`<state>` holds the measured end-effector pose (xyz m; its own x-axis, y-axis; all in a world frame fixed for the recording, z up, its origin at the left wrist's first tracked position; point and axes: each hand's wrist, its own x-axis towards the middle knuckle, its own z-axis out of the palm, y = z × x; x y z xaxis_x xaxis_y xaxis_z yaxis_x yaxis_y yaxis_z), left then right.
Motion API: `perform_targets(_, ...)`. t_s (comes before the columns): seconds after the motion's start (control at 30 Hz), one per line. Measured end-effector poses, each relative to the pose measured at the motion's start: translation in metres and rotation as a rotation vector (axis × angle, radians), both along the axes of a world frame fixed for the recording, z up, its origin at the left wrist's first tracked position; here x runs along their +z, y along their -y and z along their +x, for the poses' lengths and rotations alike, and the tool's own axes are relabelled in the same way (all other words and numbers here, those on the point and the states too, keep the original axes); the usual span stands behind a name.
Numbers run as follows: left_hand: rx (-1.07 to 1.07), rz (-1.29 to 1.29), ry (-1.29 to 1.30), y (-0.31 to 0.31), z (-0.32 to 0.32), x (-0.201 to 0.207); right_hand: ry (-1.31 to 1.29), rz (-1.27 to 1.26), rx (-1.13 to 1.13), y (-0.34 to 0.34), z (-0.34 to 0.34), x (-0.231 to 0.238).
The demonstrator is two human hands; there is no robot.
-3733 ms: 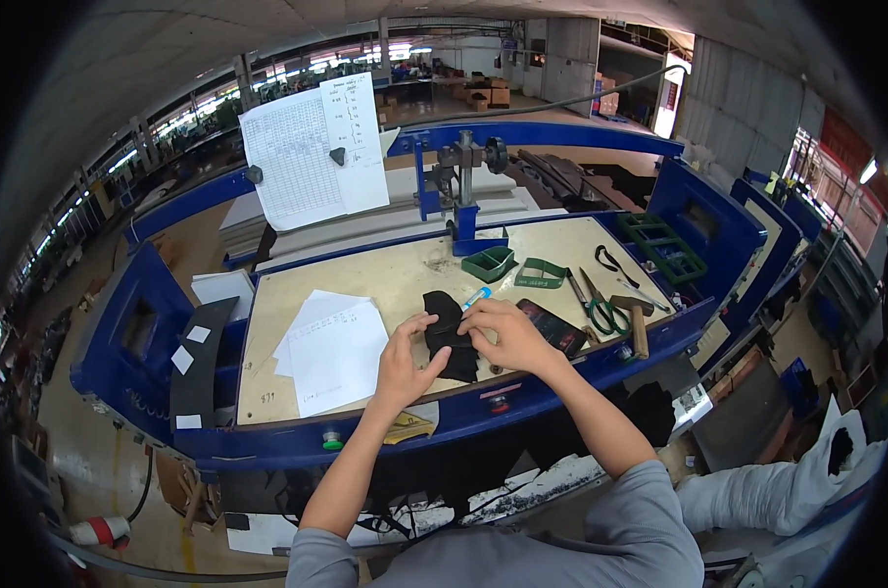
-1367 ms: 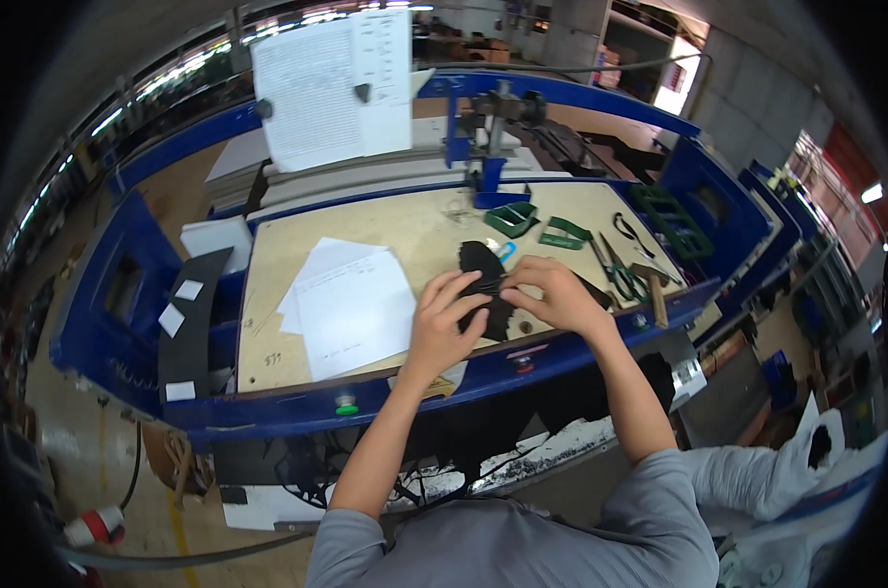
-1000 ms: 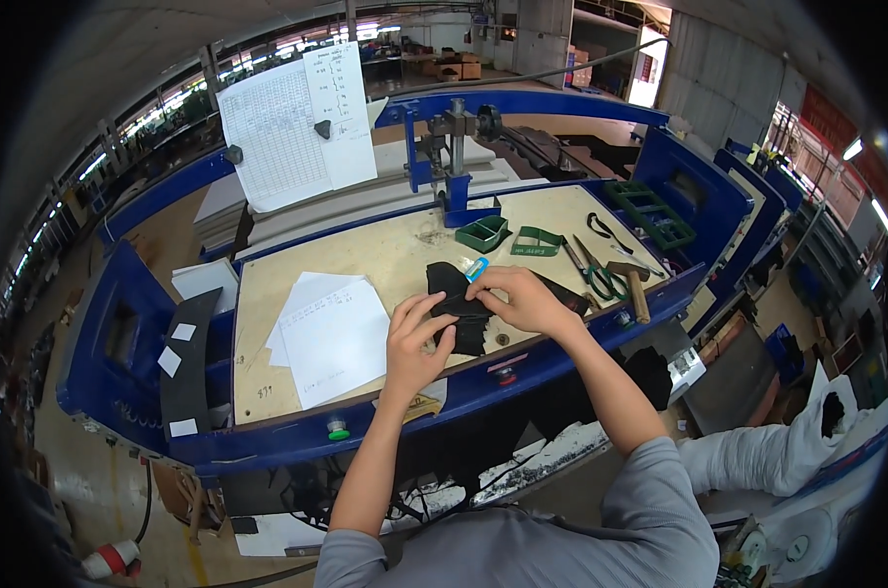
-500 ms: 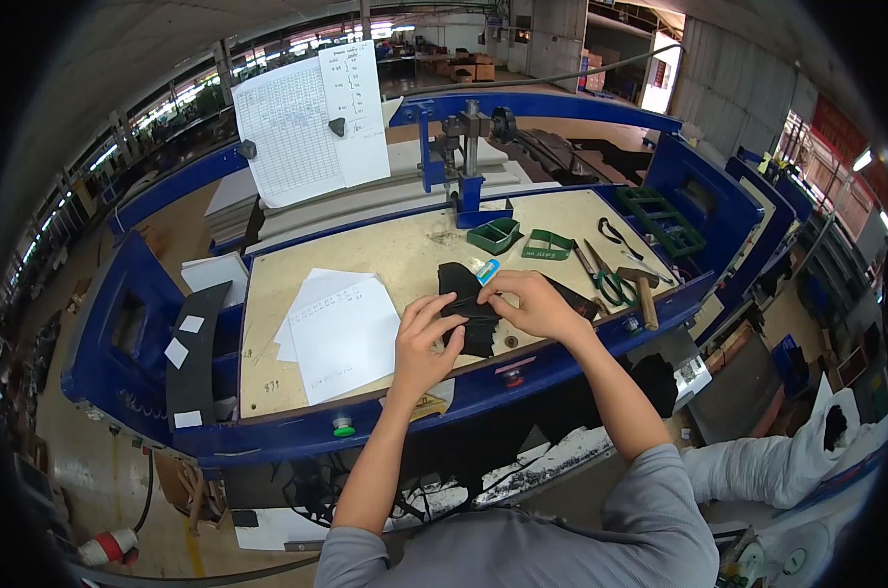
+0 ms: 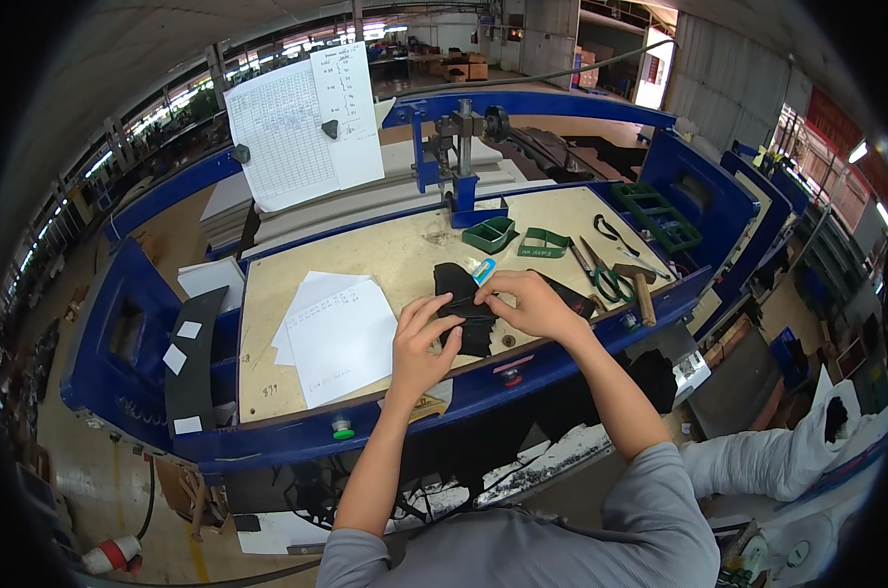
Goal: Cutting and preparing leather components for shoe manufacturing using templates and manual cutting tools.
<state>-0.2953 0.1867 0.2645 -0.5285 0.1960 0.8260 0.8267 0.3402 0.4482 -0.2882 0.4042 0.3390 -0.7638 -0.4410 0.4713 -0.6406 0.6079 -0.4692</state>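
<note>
Black pieces of thin, leather-like material [image 5: 452, 281] lie stacked on the pale board, their edges uneven. My left hand [image 5: 424, 338] grips the stack's left side with bent fingers, the thumb lower down. From the right, my right hand [image 5: 524, 302] pinches the material's upper right part between thumb and fingertips. Exactly what lies between those fingertips is hidden. A small blue-and-white packet [image 5: 484, 270] rests just above the right fingers. Another dark piece [image 5: 564, 293] shows behind the right hand.
White paper sheets [image 5: 341, 343] lie left of my hands. To the right are scissors [image 5: 612, 285], a hammer [image 5: 644, 299] and green cutting dies [image 5: 491, 234]. A blue press frame [image 5: 542, 106] with a metal column [image 5: 465, 147] stands behind. Green button [image 5: 343, 429] on the front rail.
Both hands stay at the black material with almost the same grip. The whole view has shifted slightly; nothing on the board has visibly been moved.
</note>
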Motion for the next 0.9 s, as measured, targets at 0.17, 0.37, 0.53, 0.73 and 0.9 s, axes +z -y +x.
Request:
perform_targets(0.17,0.001,0.035,-0.009,0.000,0.002,0.001,0.011,0.003,-0.010,0.000,0.002,0.001)
perform_targets(0.37,0.021,0.107,0.006,0.005,0.001,-0.001,0.074,-0.046,-0.038,0.005,0.006,0.004)
perform_targets(0.53,0.011,0.109,0.015,-0.001,0.002,0.000,0.076,-0.112,-0.042,0.000,0.008,0.004)
perform_targets(0.73,0.048,0.219,0.187,-0.002,-0.001,-0.004,0.015,0.042,0.008,-0.002,0.003,0.003)
perform_targets(0.9,0.077,0.323,0.336,-0.006,-0.033,-0.036,0.204,-0.563,-0.216,0.018,0.001,-0.046)
